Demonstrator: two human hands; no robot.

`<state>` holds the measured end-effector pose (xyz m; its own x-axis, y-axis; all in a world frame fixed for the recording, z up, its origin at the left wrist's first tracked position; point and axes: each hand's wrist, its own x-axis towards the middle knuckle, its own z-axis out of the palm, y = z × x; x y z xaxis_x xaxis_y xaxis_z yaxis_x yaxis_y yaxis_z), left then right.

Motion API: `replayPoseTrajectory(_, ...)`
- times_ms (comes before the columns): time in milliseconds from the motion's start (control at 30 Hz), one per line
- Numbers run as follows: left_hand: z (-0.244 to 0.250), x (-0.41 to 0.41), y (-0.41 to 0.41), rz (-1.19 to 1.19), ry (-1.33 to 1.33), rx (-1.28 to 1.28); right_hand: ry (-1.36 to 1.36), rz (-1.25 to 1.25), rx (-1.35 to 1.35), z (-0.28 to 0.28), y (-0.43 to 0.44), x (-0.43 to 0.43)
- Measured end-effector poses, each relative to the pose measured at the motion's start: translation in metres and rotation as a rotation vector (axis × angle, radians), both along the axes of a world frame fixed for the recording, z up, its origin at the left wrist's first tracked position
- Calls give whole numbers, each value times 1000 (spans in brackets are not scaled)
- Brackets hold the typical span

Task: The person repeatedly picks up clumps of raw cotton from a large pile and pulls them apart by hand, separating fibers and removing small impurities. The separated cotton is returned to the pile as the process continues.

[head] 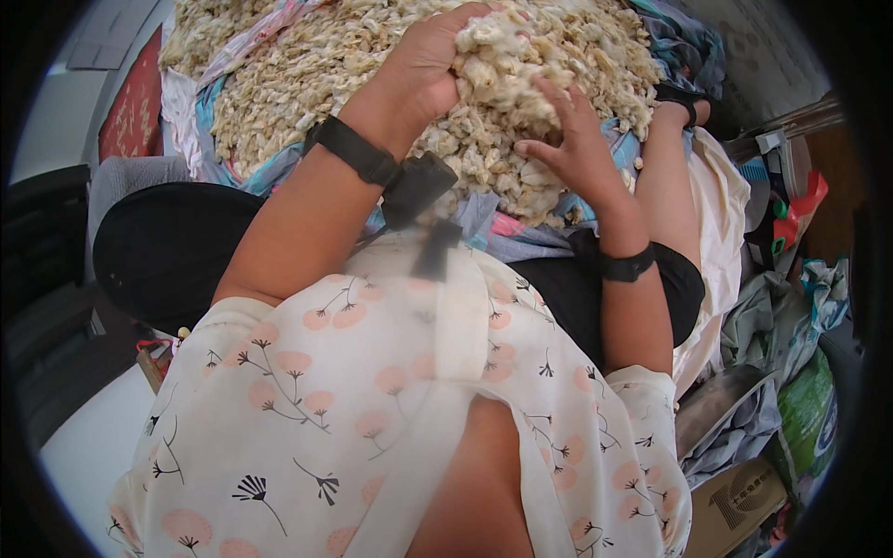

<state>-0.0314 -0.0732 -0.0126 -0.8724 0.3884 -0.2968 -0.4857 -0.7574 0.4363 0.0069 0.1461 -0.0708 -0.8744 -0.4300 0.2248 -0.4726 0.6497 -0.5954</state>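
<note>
A large heap of cream and tan cotton-like tufts [307, 91] lies before me on a blue and pink checked cloth [516, 234]. My left hand [432, 63] is raised over the heap with a loose, pale clump of tufts [492, 59] in its grip. Part of that hand's fingers is hidden behind the clump. Just below and to the right, my right hand [579, 143] has its fingers spread at the clump's lower edge. Its fingertips are blurred, and I see nothing held in it. Both wrists wear black straps; a black device [418, 188] sits by the left one.
My black-clad knees [174, 251] flank the heap. Crumpled grey bags [757, 314], a green bag [806, 411] and a printed cardboard box [739, 495] crowd the right side. A red panel [132, 104] with writing stands at the left.
</note>
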Motion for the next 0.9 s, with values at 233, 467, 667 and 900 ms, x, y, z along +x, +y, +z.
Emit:
replayPoseTrajectory(233, -2, -1, -7, -4, -60, 71, 107, -29, -159, 7, 8, -18)
replayPoseTrajectory(467, -33, -12, -12, 100, 25, -120, -431, -198, -598, 22, 37, -31)
replayPoseTrajectory(667, -15, 1, 13, 110, -13, -176, 136, -111, 39, -8, 44, -26)
replayPoseTrajectory(900, -2, 11, 20, 89, -59, -210, -360, -183, -348, 27, 30, -19)
